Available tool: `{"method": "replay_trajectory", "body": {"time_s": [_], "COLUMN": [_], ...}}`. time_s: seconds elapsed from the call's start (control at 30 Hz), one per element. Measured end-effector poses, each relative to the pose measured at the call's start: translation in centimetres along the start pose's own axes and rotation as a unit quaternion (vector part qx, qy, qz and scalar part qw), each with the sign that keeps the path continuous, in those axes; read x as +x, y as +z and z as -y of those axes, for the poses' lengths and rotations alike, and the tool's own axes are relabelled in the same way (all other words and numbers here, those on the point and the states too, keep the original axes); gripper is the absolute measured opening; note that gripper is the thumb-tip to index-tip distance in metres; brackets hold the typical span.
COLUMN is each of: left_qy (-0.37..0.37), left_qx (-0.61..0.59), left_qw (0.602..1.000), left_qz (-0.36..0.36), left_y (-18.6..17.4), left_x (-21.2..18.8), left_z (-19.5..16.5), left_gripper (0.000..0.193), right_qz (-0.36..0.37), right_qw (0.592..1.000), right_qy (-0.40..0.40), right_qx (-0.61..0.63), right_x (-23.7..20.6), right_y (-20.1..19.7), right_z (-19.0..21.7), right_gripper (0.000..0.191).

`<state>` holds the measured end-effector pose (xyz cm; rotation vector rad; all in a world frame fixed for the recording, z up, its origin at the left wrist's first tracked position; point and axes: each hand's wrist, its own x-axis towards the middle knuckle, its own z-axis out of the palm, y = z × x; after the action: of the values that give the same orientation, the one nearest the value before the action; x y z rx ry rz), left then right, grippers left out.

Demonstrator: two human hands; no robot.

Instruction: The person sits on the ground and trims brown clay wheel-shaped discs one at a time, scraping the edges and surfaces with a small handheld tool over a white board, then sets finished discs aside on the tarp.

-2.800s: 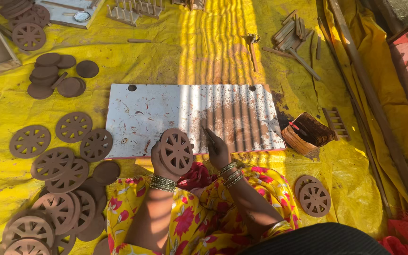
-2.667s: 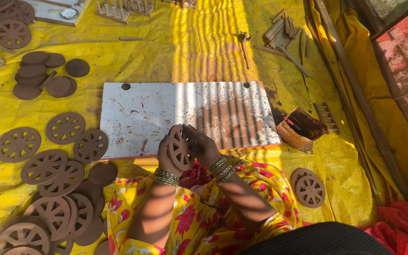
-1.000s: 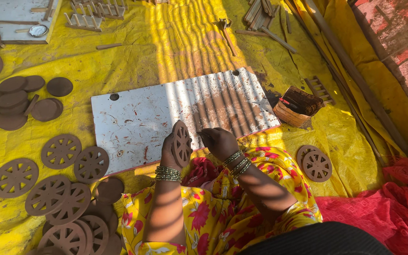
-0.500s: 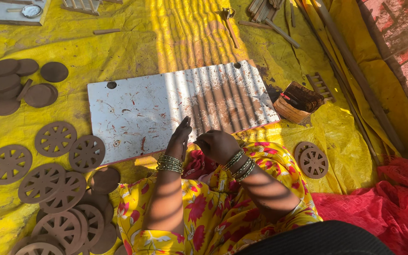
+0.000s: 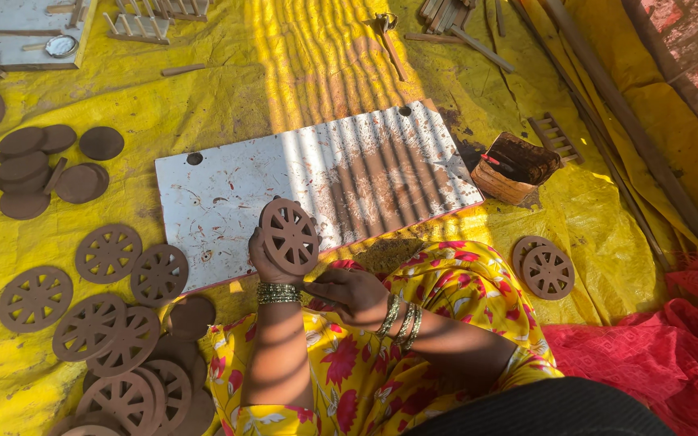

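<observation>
My left hand holds up a round brown clay wheel with cut-out spokes, its face turned toward me, over the near edge of a white board. My right hand rests lower on my lap, over the yellow flowered cloth, with its fingers curled. It is apart from the wheel, and I cannot make out anything thin inside it. Both wrists carry bangles.
Several finished spoked wheels lie on the yellow sheet at the left, with plain clay discs behind them. Two more wheels lie at the right. A small basket of clay stands by the board's right end. Sticks and red cloth border the right.
The wheel was edge-on between both hands; now its face is turned up in my left hand alone. My right hand has dropped away to my lap.
</observation>
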<state>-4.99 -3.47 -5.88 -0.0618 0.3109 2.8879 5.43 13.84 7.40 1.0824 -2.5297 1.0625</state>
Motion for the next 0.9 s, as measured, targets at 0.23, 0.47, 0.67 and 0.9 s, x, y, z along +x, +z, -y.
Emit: {"method": "replay_trajectory", "body": {"time_s": [0.23, 0.47, 0.67, 0.9], "left_qy": [-0.051, 0.008, 0.097, -0.007], "left_qx": [0.010, 0.049, 0.081, 0.396], "left_qw": [0.998, 0.998, 0.990, 0.901], "left_qz": [0.037, -0.038, -0.067, -0.181], "left_y": [1.9, 0.2, -0.3, 4.5], "left_x": [0.6, 0.5, 0.7, -4.5], "left_z": [2.8, 0.2, 2.3, 11.8], "left_gripper": [0.073, 0.070, 0.045, 0.078], "right_qz": [-0.097, -0.014, 0.064, -0.047], "right_qw": [0.974, 1.000, 0.994, 0.979], "right_qy": [0.193, 0.010, 0.041, 0.051], "right_qx": [-0.073, 0.014, 0.079, 0.194], "right_x": [0.6, -0.6, -4.5, -11.1], "right_y": [-1.3, 1.8, -0.6, -5.8], "right_z": [-3.7, -2.4, -2.4, -4.5], "right_gripper": [0.050, 0.066, 0.064, 0.032]}}
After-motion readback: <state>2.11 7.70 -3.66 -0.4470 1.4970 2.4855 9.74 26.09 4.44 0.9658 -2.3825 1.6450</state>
